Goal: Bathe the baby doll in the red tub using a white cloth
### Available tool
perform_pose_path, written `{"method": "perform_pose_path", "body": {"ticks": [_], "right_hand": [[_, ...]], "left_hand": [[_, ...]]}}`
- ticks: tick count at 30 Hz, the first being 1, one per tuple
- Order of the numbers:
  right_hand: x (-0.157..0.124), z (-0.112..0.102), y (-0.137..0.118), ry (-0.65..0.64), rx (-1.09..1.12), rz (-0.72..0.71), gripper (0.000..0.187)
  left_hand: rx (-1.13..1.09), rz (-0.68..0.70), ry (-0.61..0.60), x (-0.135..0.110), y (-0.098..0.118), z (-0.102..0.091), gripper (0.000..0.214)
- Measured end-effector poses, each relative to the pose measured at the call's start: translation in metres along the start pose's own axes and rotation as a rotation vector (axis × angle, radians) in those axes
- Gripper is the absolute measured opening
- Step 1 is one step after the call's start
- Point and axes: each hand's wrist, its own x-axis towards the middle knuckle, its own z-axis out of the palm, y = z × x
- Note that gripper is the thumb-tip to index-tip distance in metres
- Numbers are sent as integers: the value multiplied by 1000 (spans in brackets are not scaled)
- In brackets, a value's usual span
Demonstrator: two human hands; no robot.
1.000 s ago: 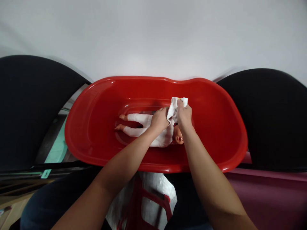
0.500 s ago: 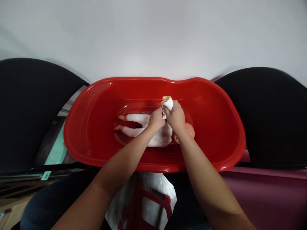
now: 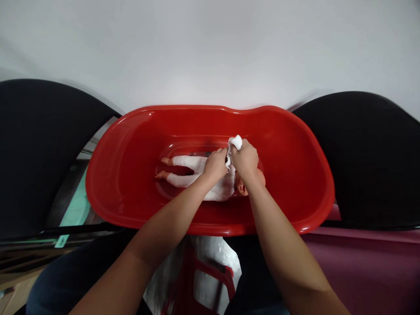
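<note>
Apparently midway, the right hand (image 3: pixel 245 158) grips white cloth (image 3: pixel 235 141), the left hand (image 3: pixel 215 165) curled, hold unclear, over the dressed doll (image 3: pixel 223 190) between tub edges (image 3: pixel 213 230).

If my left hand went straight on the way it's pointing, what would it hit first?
Your left hand would probably meet the white cloth bunched in your right hand first, though depth there is hard to judge.

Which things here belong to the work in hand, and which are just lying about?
Belonging to the work:
- white cloth, between left hand and right hand
- red tub
- doll, lying in the tub

Apparently just about:
- black chairs, either side
- green strip, left
- red stool, below
</note>
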Motion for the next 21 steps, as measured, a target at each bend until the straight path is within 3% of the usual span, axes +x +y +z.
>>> {"method": "perform_pose_path", "body": {"ticks": [7, 17, 21], "right_hand": [[1, -3, 1, 51, 218, 86, 43], [7, -1, 3, 98, 525, 147, 32], [4, 11, 4, 60, 529, 36, 40]], "left_hand": [[-92, -1, 6, -4, 5, -3, 39], [-307, -37, 65, 2, -1, -1, 44], [-316, -103, 68, 8, -7, 3, 37]]}}
